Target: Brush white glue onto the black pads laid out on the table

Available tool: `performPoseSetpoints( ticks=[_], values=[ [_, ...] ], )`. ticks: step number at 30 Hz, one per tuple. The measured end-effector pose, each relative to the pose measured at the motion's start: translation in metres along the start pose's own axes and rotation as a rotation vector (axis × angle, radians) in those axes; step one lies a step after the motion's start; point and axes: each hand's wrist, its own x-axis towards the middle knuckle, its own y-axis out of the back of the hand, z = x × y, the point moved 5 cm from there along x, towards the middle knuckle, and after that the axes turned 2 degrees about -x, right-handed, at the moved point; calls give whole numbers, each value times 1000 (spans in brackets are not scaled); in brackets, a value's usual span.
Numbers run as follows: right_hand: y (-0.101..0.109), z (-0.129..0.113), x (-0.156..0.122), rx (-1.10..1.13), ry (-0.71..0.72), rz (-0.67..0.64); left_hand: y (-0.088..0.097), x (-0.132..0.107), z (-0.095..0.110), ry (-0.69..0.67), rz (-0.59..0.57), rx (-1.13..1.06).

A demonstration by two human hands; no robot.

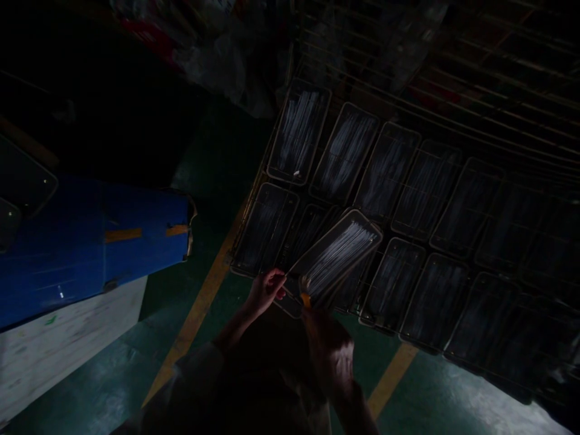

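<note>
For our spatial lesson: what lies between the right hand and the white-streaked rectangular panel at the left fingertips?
The head view shows an orange-handled brush, in the right hand.

A dark, round-cornered panel [339,255], streaked lengthwise in greyish white, slants diagonally over similar panels [393,281], while an orange-handled brush [306,299] points its bristles at the panel's lower end.
</note>
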Motion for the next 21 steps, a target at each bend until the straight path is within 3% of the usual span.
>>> performPoseSetpoints(
  ticks=[2,4,8,11,13,17,21],
  values=[
    [6,-4,-2,101,-24,-23,1,0,0,4,-13,-19],
    [20,9,12,146,-69,26,1,0,0,2,-24,-15],
    [50,57,61,-38,-152,235,3,0,-2,8,-35,6],
    [45,69,77,-147,-161,272,4,1,-5,5,-20,12],
    [29,57,69,-114,-130,198,5,2,-5,4,-14,18],
    [1,9,30,72,-30,-28,7,4,-5,48,-17,-16],
    [5,-4,13,348,-136,-122,9,5,-6,44,-61,-39]
  ],
)
